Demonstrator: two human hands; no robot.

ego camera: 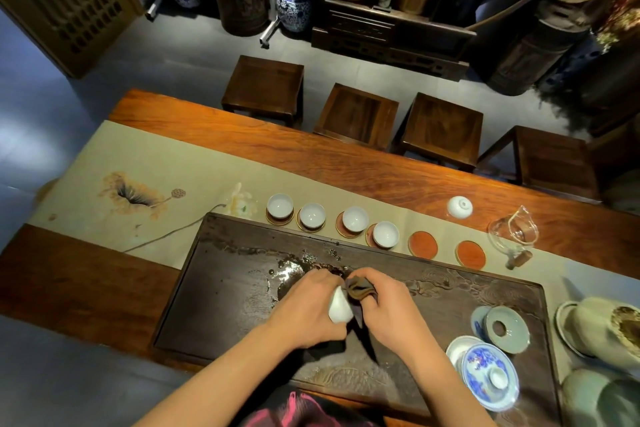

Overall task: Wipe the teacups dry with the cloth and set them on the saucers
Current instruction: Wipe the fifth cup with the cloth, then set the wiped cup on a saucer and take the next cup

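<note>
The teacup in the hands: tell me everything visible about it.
The teacup is small, plain white and glossy, like porcelain. It is tipped on its side above the dark tea tray. The left hand grips it, while the right hand presses a dark brown cloth against its mouth, hiding rim and inside.

One head-worn wide-angle view looks steeply down and forward over the nearby tea tray (242,322) toward distant stools (265,87).
</note>
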